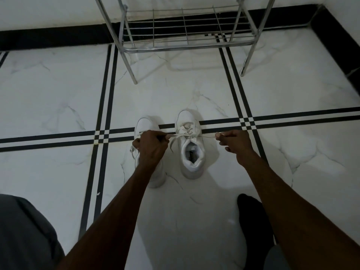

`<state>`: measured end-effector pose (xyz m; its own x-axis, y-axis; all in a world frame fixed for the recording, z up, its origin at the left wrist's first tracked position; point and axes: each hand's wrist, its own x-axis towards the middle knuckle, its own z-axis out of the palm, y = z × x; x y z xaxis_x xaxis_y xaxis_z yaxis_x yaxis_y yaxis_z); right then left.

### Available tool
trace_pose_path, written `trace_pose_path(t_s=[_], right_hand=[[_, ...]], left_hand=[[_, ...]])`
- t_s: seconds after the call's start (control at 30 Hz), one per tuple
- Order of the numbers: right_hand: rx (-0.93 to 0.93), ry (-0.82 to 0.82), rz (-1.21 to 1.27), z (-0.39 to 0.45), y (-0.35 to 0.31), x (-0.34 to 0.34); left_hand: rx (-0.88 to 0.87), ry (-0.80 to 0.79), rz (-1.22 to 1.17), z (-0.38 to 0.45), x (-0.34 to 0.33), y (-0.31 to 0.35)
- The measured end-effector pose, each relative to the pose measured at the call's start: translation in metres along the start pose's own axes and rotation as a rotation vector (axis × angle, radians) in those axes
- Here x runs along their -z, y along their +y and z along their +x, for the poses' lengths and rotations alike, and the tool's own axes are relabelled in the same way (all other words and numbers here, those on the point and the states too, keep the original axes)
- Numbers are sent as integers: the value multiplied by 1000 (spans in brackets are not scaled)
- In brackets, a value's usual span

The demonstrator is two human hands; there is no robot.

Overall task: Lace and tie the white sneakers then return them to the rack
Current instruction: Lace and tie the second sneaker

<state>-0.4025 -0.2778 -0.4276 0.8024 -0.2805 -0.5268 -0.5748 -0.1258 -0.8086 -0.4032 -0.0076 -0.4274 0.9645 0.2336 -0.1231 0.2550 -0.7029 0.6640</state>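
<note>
Both white sneakers stood on the floor (58, 98) before the rack (183, 45). The left hand (151, 147) and right hand (234, 144) each pinched an end of the right sneaker's (191, 152) lace (187, 135), pulled sideways. The flat, limp lace looked likely to slip; a grip near the eyelets seemed best.

— What was the floor (58, 94) like?
— White marble tiles crossed by paired black stripes, dimly lit.
— And the top of the frame?
— A black skirting (48, 37) under a white wall (48, 10).
</note>
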Motion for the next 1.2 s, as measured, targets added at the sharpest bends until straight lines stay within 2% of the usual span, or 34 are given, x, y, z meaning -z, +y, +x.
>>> trace_pose_path(t_s=[0.1, 0.27, 0.37, 0.5, 0.6, 0.8, 0.93, 1.1, 1.2], right_hand=[[59, -72, -34, -1, -7, 10], [24, -135, 1, -3, -3, 6], [87, -103, -74, -4, -2, 8], [302, 3, -356, 0, -7, 10], [406, 67, -428, 0, -11, 10], [443, 156, -491, 0, -11, 9], [421, 144, -548, 8, -8, 6], [372, 88, -593, 14, 2, 7], [494, -41, -556, 8, -5, 1]], left_hand=[[9, 9, -56, -1, 1, 11], [39, -38, -284, -2, 6, 16], [62, -7, -197, -5, 6, 17], [80, -33, -154, -3, 2, 9], [67, -19, -94, -2, 0, 6], [-29, 46, 78, -1, -6, -1], [-40, 90, 204, -2, -4, -1], [-30, 15, 255, -9, -7, 8], [-184, 1, 300, -8, -4, 11]])
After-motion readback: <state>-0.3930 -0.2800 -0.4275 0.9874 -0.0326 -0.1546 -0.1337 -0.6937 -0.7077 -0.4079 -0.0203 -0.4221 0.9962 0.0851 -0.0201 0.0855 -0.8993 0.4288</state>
